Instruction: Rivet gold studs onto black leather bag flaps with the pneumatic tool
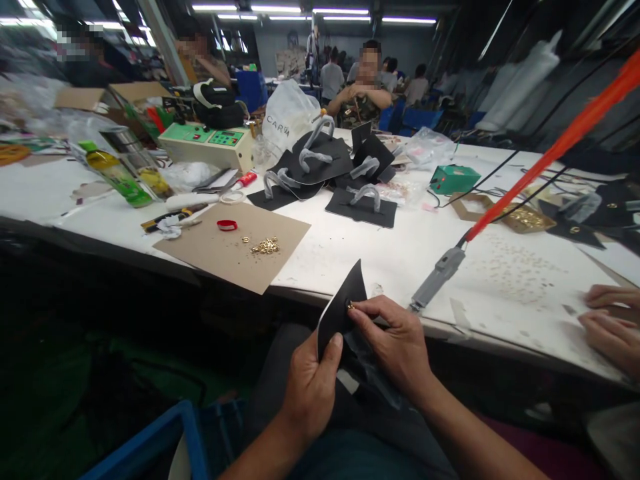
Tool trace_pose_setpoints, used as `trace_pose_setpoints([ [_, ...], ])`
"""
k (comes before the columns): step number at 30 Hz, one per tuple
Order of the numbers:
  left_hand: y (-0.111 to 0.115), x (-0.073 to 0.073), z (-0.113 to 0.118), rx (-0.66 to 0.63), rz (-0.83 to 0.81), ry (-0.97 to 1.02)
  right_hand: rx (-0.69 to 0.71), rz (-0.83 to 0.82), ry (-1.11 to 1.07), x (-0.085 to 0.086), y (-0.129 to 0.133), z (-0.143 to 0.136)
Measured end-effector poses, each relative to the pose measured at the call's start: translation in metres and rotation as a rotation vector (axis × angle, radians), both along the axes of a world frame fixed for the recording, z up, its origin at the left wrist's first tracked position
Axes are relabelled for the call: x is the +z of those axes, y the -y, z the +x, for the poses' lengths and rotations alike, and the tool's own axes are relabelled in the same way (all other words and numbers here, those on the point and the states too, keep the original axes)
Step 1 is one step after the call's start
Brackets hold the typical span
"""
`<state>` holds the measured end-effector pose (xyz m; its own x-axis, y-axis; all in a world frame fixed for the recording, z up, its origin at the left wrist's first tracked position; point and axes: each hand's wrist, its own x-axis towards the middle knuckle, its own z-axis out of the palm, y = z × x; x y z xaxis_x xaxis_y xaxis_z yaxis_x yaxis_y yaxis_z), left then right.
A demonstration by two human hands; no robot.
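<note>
My left hand (310, 387) grips a stiff black panel (335, 320) by its lower edge, thumb on the near face. The panel stands tilted over my lap, just off the table's front edge. With thumb and forefinger, my right hand (400, 337) pinches a small gold metal fitting (351, 306) against the panel's face. Plastic-wrapped material hangs below, partly hidden by my right hand. Close to that hand, a grey electric screwdriver (439, 275) hangs from an orange-red cord (555, 157).
Gold rings (267, 246) and a red band (227, 225) lie on a cardboard sheet (245, 277). Behind are black panels with wrapped handles (320, 160) and a green box (455, 179). Another person's hands (613, 327) rest at right. A blue crate (187, 427) stands lower left.
</note>
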<state>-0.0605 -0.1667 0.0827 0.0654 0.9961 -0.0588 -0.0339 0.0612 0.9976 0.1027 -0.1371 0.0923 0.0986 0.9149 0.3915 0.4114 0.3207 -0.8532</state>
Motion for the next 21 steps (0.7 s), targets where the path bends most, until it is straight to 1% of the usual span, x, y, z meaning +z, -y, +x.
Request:
trace_pose_setpoints([
  [3, 0.004, 0.0, 0.005, -0.049, 0.049, -0.023, -0.002, -0.042, -0.034, -0.004, 0.006, 0.001],
  [5, 0.006, 0.0, 0.007, -0.074, 0.059, -0.027, 0.005, -0.024, -0.022, -0.006, 0.01, 0.003],
  [9, 0.007, 0.001, 0.011, -0.078, 0.08, 0.019, 0.009, 0.041, 0.035, -0.004, 0.014, 0.009],
  [12, 0.005, -0.001, 0.014, -0.105, 0.131, 0.032, 0.005, 0.009, 0.049, -0.002, 0.014, 0.017],
  [17, 0.001, -0.006, 0.017, -0.143, 0.202, 0.012, -0.069, -0.1, 0.089, -0.003, 0.012, 0.028],
  [20, -0.003, -0.008, 0.018, -0.151, 0.249, 0.013, -0.159, -0.096, 0.111, -0.005, 0.012, 0.03],
  [21, -0.004, -0.01, 0.017, -0.149, 0.269, 0.006, -0.168, -0.085, 0.113, -0.006, 0.012, 0.03],
])
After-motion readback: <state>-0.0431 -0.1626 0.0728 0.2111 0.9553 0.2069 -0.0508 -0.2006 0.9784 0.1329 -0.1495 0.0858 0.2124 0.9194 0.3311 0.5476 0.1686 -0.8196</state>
